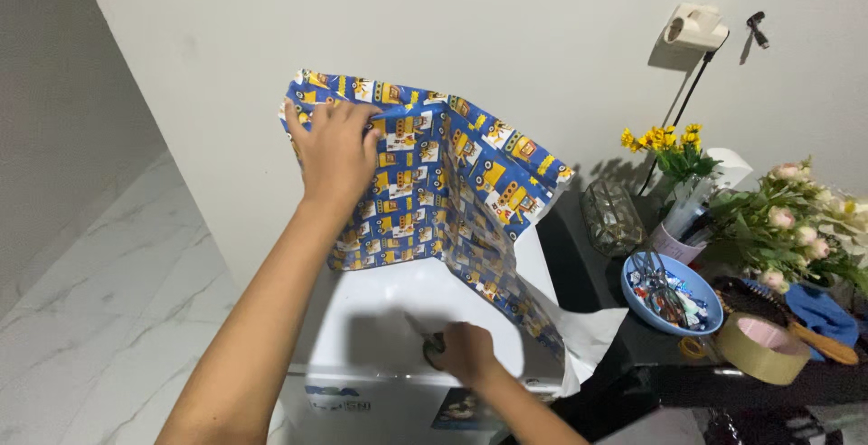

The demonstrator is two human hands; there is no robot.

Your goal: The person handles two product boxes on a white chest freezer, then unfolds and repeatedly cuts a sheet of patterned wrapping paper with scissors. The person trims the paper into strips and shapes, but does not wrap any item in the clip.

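Wrapping paper [434,174], one blue-and-yellow printed sheet, stands lifted above the white appliance top [380,318], its long axis running left to right and its lower right part draping off the top's right edge. My left hand [336,151], arm stretched forward, pinches its upper left corner. My right hand [466,352] sits low near the front edge, curled around scissors [432,344], one pair there.

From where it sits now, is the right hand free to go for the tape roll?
Probably not at once: the right hand seems to grip scissors on the white appliance. The way to the tape roll looks open.
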